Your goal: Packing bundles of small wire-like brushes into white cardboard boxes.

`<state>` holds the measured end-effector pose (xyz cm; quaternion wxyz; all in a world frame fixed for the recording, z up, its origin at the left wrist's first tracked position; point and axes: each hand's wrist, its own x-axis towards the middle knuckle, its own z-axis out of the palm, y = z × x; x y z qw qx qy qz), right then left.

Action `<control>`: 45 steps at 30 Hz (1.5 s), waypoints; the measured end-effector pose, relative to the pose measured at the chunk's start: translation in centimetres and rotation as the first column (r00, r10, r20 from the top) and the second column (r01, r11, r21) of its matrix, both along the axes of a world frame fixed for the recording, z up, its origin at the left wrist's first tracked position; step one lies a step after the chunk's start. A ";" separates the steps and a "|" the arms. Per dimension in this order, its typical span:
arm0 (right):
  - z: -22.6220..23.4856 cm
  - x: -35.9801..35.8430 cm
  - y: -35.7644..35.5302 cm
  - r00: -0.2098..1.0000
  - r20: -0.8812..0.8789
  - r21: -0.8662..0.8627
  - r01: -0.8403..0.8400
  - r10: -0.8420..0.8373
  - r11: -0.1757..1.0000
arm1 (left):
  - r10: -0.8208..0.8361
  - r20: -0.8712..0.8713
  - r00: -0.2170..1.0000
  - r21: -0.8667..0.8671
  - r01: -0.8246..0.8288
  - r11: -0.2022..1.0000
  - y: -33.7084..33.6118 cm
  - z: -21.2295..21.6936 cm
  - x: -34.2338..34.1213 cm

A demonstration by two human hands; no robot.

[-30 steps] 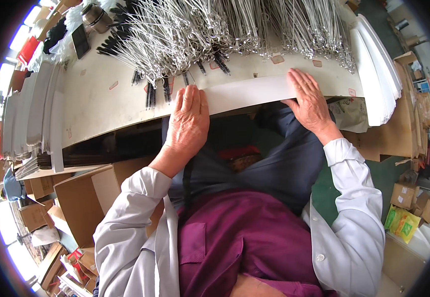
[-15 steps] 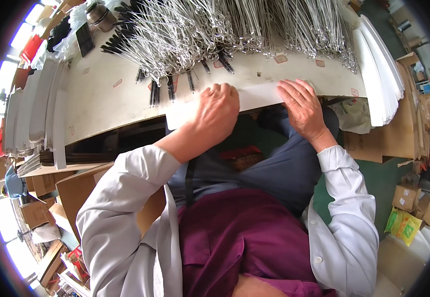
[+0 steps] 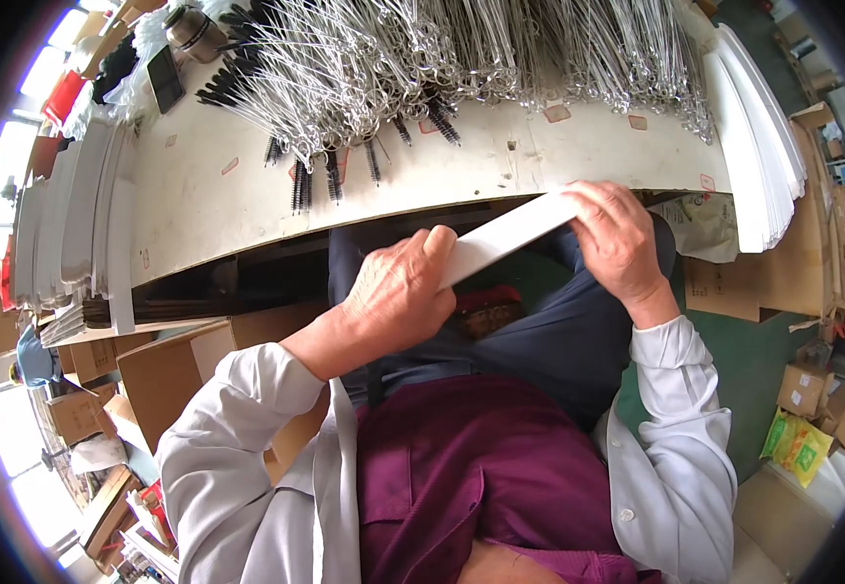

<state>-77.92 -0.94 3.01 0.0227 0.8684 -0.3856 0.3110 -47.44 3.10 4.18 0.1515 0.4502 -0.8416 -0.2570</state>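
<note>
**Both hands hold white card strip off the table edge**

Left hand (image 3: 398,297) is clamped on the near-left end of a long white card strip (image 3: 505,236), fingers curled around it. Right hand (image 3: 622,238) pinches the far-right end, thumb and fingers closed on it. The strip is lifted clear of the white worktable (image 3: 208,204), tilted, held over the lap just near the table's front edge. A big heap of wire brushes (image 3: 422,68) with black bristle tips lies on the far side of the table. Stacks of white strips (image 3: 758,136) sit at right, more at left (image 3: 72,234). Step looks like handling or folding one strip; the next move likely needs both ends kept aligned with even pressure.
</note>
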 end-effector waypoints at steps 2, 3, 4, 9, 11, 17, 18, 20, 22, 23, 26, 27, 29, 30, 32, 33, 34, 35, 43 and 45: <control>-0.5 1.2 0.9 0.997 -0.004 0.010 -0.073 0.073 0.997 | -0.013 -0.022 1.000 0.187 0.017 0.982 0.2 0.1 -0.1; -1.0 1.9 1.4 0.993 0.006 0.018 -0.116 0.116 0.993 | -0.025 -0.046 0.999 0.366 0.040 0.930 0.3 0.2 -0.3; -1.1 2.8 1.8 0.987 -0.007 0.023 -0.159 0.159 0.987 | 0.002 0.003 1.000 0.512 -0.003 0.859 -0.1 0.8 -0.9; -1.5 6.5 2.2 0.978 0.054 0.059 -0.205 0.202 0.977 | 0.185 -0.147 0.972 0.450 -0.101 0.887 -1.2 -2.5 -1.5; -1.6 6.3 2.7 0.987 0.128 0.078 -0.111 0.101 0.991 | 0.216 -0.069 0.974 0.305 -0.186 0.934 -1.2 -2.4 -1.1; -3.7 6.8 5.6 0.925 0.361 0.259 0.025 -0.120 0.966 | 0.217 -0.034 0.976 0.221 -0.204 0.954 0.2 -2.1 -0.2; -3.8 7.6 5.8 0.905 0.405 0.264 0.021 -0.131 0.964 | 0.207 -0.033 0.978 0.146 -0.201 0.969 0.4 -2.6 0.0; -4.6 8.1 6.0 0.898 0.428 0.225 0.002 -0.101 0.974 | 0.199 -0.035 0.979 0.076 -0.196 0.978 0.6 -3.3 0.0; -4.8 8.8 6.3 0.895 0.435 0.224 -0.002 -0.098 0.975 | 0.171 -0.072 0.983 0.059 -0.167 0.984 0.7 -3.5 0.1; -4.8 9.1 6.4 0.873 0.470 0.275 -0.008 -0.128 0.961 | 0.173 -0.071 0.982 0.060 -0.169 0.984 0.8 -3.5 0.1; -4.9 9.8 6.8 0.761 0.586 0.517 -0.087 -0.278 0.852 | 0.211 -0.070 0.975 0.096 -0.204 0.974 1.4 -3.8 0.0; -5.0 10.0 6.9 0.663 0.627 0.668 -0.189 -0.409 0.719 | 0.213 -0.094 0.972 0.123 -0.201 0.972 1.6 -4.0 -0.1; -5.3 10.5 7.6 0.529 0.673 0.735 -0.400 -0.517 0.547 | 0.240 -0.118 0.963 0.169 -0.219 0.961 2.4 -4.3 -0.4; -5.1 10.6 8.1 0.560 0.633 0.771 -0.389 -0.534 0.504 | 0.246 -0.124 0.961 0.180 -0.222 0.958 2.6 -4.6 -0.7; -5.4 10.5 8.7 0.633 0.550 0.834 -0.380 -0.545 0.401 | 0.248 -0.134 0.959 0.201 -0.219 0.955 2.9 -4.8 -0.9; -5.8 10.7 8.9 0.633 0.555 0.830 -0.388 -0.539 0.400 | 0.247 -0.140 0.959 0.213 -0.214 0.953 3.0 -4.8 -1.0; -6.2 10.8 9.1 0.619 0.581 0.813 -0.408 -0.529 0.415 | 0.245 -0.146 0.958 0.218 -0.211 0.953 3.2 -5.0 -1.0; -6.4 10.9 9.2 0.604 0.606 0.795 -0.428 -0.518 0.430 | 0.251 -0.142 0.958 0.215 -0.218 0.952 3.4 -5.0 -1.1; -6.7 11.3 9.7 0.695 0.554 0.806 -0.312 -0.457 0.502 | 0.289 -0.201 0.936 0.131 -0.266 0.955 4.3 -5.6 -1.5; -6.7 11.7 9.8 0.683 0.623 0.715 -0.299 -0.382 0.632 | 0.289 -0.225 0.930 0.131 -0.265 0.955 4.3 -5.6 -1.5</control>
